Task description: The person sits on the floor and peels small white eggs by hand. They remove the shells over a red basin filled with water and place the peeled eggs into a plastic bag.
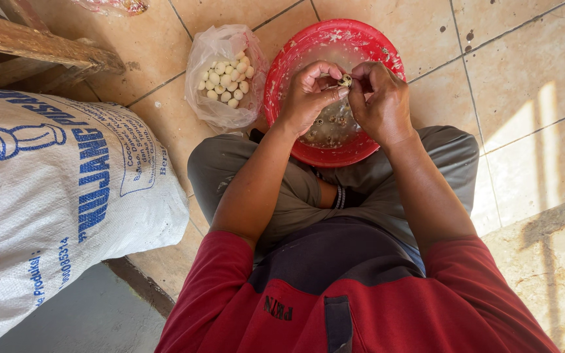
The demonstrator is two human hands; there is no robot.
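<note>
Pinched between fingertips of left hand (308, 95) and right hand (382, 98), a small speckled egg (345, 80) is held over the red basin (295, 52)'s middle; peeled eggs (225, 80) are bagged left, nearer the left hand.

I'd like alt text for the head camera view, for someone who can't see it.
Seen from above, a seated person's left hand and right hand pinch a small speckled egg over a red basin on a tiled floor. A clear plastic bag of peeled white eggs lies left of the basin, beside a large white woven sack.
</note>
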